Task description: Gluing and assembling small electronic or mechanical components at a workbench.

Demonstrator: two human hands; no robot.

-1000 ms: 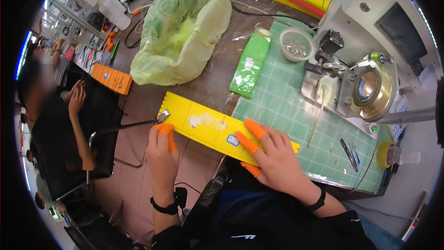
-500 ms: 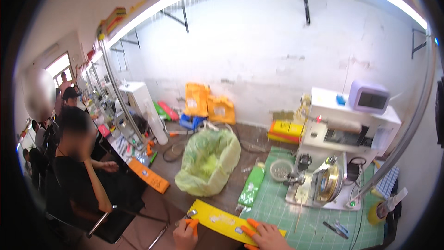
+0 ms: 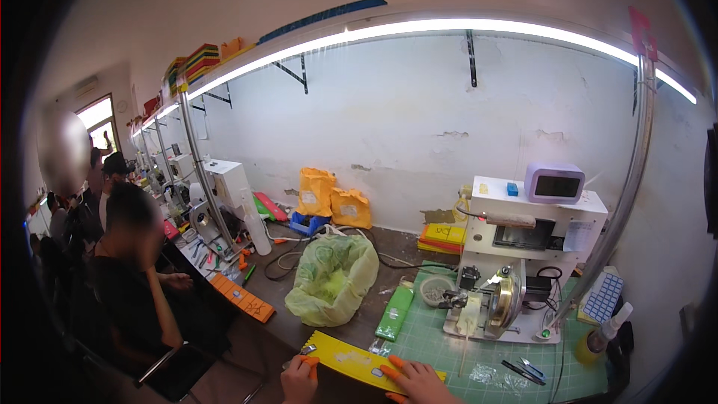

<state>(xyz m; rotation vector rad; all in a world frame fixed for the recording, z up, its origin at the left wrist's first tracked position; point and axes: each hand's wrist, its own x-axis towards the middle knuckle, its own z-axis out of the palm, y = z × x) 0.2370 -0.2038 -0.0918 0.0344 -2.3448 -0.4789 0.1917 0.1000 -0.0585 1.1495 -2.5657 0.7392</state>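
At the bottom edge both my hands, with orange finger cots on the fingertips, rest on a long flat yellow strip (image 3: 357, 363) that lies on the brown table and reaches onto the green cutting mat (image 3: 449, 344). My left hand (image 3: 299, 379) pinches its left end, beside a small metal clip (image 3: 307, 349). My right hand (image 3: 415, 381) lies spread on its right part. Only the upper parts of both hands show.
A white bench machine (image 3: 516, 269) with a round metal wheel stands on the mat at right. A yellow-green plastic bag (image 3: 334, 278), a green packet (image 3: 394, 313) and a small round dish (image 3: 435, 290) lie ahead. A person in black (image 3: 138, 284) sits at left; an orange tray (image 3: 241, 297) lies near.
The view has swung up from the tabletop to the wall and room. My hands stay on the yellow strip, now at the frame's lower edge.
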